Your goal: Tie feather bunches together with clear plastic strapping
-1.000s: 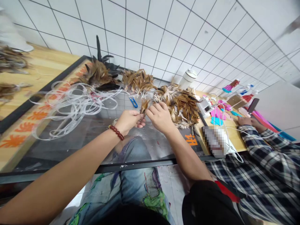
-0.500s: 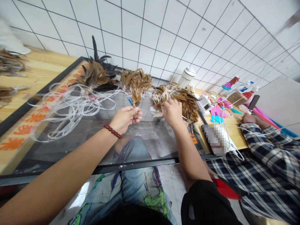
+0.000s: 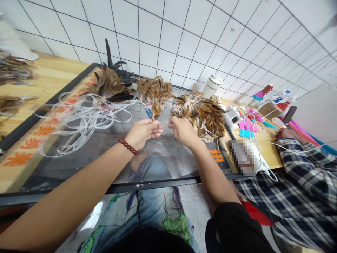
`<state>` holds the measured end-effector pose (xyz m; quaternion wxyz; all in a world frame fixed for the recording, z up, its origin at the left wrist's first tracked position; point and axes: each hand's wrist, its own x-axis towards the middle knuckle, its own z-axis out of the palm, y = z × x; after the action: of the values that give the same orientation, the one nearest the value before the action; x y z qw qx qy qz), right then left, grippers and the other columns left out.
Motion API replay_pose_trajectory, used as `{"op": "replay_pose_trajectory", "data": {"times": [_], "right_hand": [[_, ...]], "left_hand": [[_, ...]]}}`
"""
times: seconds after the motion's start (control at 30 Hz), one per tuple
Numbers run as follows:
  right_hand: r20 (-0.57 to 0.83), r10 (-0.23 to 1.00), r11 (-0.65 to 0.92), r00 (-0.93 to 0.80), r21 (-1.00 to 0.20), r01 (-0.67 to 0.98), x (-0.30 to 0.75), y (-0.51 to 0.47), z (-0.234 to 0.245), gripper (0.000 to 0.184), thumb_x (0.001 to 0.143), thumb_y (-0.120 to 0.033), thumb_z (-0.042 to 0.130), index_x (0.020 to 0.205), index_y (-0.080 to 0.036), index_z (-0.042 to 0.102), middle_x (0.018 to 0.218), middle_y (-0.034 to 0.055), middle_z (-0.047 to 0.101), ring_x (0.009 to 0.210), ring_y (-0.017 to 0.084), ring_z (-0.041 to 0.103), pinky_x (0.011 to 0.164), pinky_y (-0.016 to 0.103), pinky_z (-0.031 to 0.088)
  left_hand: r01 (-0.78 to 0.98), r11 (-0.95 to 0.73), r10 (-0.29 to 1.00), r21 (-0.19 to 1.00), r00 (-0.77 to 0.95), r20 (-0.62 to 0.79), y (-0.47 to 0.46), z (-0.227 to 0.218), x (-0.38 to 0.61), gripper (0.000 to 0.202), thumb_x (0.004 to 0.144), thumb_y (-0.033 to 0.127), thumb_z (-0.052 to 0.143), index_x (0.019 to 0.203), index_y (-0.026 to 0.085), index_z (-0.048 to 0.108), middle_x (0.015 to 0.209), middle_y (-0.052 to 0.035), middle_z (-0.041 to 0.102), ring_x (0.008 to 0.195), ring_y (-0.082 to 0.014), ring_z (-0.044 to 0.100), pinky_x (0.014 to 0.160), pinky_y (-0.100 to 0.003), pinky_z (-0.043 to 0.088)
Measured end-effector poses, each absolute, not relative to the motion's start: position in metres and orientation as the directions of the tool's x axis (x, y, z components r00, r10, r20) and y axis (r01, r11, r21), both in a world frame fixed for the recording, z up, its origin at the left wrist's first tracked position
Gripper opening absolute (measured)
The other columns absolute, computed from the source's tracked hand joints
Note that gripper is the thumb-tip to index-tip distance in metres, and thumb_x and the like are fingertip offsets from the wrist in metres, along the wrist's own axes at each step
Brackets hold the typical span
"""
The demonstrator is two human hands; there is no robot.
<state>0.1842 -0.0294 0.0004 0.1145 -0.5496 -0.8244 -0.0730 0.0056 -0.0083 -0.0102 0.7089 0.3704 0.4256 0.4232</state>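
My left hand [image 3: 143, 131], with a bead bracelet at the wrist, pinches the stems of a small bunch of brown feathers [image 3: 156, 105] that stands up from its fingers. My right hand [image 3: 182, 130] is closed in a pinch just right of it, at the near edge of a big pile of brown and white feathers [image 3: 202, 114]; what it pinches is too small to make out. Both hands hover over a glass-topped table [image 3: 110, 161].
A tangle of white ribbon [image 3: 79, 117] lies left of my hands, blue snips [image 3: 149, 112] behind them. More feather piles [image 3: 110, 82] sit at the back. A white jar [image 3: 212, 86] stands by the wall. At right, another person's plaid sleeve [image 3: 302, 165] rests beside cables and pink paper pieces [image 3: 246, 126].
My right hand went to the big feather pile and has come back toward my left hand. The left hand keeps the feather bunch raised.
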Motion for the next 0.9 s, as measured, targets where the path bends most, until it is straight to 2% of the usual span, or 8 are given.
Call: {"op": "replay_pose_trajectory", "data": {"times": [0.2,0.4,0.47,0.57,0.67,0.73,0.83,0.9], "right_hand": [[0.304,0.813,0.517,-0.497,0.016,0.856,0.176,-0.031,-0.002,0.019,0.093,-0.018,0.038,0.095,-0.017,0.057,0.088,0.0069,0.065,0.083,0.020,0.052,0.076,0.031,0.029],[0.411,0.791,0.519,-0.454,-0.056,0.853,0.186,-0.027,-0.007,0.025,0.095,-0.022,0.035,0.102,-0.018,0.059,0.091,0.0078,0.065,0.089,0.020,0.053,0.081,0.032,0.032],[0.469,0.805,0.476,-0.364,-0.144,0.867,0.190,-0.026,-0.007,0.027,0.095,-0.021,0.034,0.104,-0.018,0.059,0.095,0.0086,0.064,0.092,0.020,0.054,0.084,0.032,0.033],[0.495,0.840,0.447,-0.222,-0.401,0.799,0.191,-0.024,-0.009,0.020,0.092,-0.023,0.037,0.098,-0.018,0.055,0.093,0.0060,0.062,0.088,0.017,0.055,0.081,0.030,0.038],[0.409,0.900,0.416,-0.148,-0.708,0.571,0.183,-0.021,-0.015,0.009,0.088,-0.029,0.044,0.092,-0.021,0.047,0.076,-0.0012,0.055,0.068,0.012,0.052,0.066,0.025,0.041],[0.327,0.933,0.359,-0.149,-0.847,0.393,0.176,-0.019,-0.020,0.014,0.084,-0.034,0.050,0.089,-0.023,0.043,0.068,-0.0044,0.049,0.061,0.011,0.049,0.059,0.023,0.040],[0.243,0.956,0.275,-0.163,-0.936,0.219,0.172,-0.016,-0.024,0.021,0.081,-0.037,0.054,0.090,-0.023,0.041,0.066,-0.0045,0.051,0.061,0.011,0.051,0.056,0.023,0.040],[0.219,0.969,0.239,-0.116,-0.950,0.198,0.173,-0.014,-0.025,0.023,0.082,-0.038,0.054,0.095,-0.023,0.044,0.068,-0.0035,0.053,0.060,0.011,0.051,0.056,0.023,0.040]], "left_hand": [[-0.250,0.359,0.904,0.899,0.333,-0.269,-0.008,-0.014,0.007,0.010,0.078,0.018,0.065,0.078,0.009,0.066,0.079,-0.0099,0.070,0.063,-0.0136,0.066,0.060,-0.025,0.053],[-0.275,0.337,0.918,0.901,0.307,-0.250,-0.008,-0.016,0.008,0.011,0.072,0.013,0.070,0.065,0.006,0.066,0.065,-0.0081,0.066,0.061,-0.0116,0.063,0.065,-0.025,0.052],[-0.317,0.335,0.928,0.887,0.276,-0.252,-0.007,-0.015,0.008,0.011,0.073,0.012,0.068,0.064,0.006,0.066,0.064,-0.0074,0.065,0.061,-0.0110,0.062,0.067,-0.025,0.052],[-0.363,0.318,0.941,0.876,0.237,-0.243,-0.006,-0.014,0.007,0.008,0.073,0.013,0.068,0.067,0.007,0.067,0.066,-0.0063,0.065,0.061,-0.0103,0.061,0.066,-0.025,0.052],[-0.377,0.243,0.957,0.894,0.247,-0.155,-0.007,-0.013,0.008,0.008,0.068,0.015,0.073,0.068,0.008,0.068,0.076,-0.0077,0.067,0.067,-0.0113,0.062,0.065,-0.025,0.051],[-0.371,0.198,0.956,0.907,0.276,-0.095,-0.009,-0.013,0.009,0.010,0.066,0.016,0.076,0.067,0.009,0.069,0.077,-0.0082,0.068,0.068,-0.0119,0.062,0.066,-0.025,0.050],[-0.365,0.200,0.953,0.909,0.289,-0.093,-0.011,-0.012,0.011,0.009,0.066,0.015,0.075,0.067,0.007,0.070,0.069,-0.0074,0.068,0.063,-0.0108,0.061,0.067,-0.024,0.050],[-0.394,0.238,0.950,0.888,0.286,-0.128,-0.009,-0.012,0.011,0.006,0.068,0.012,0.072,0.067,0.006,0.070,0.066,-0.0071,0.067,0.061,-0.0099,0.060,0.066,-0.023,0.050]]}}
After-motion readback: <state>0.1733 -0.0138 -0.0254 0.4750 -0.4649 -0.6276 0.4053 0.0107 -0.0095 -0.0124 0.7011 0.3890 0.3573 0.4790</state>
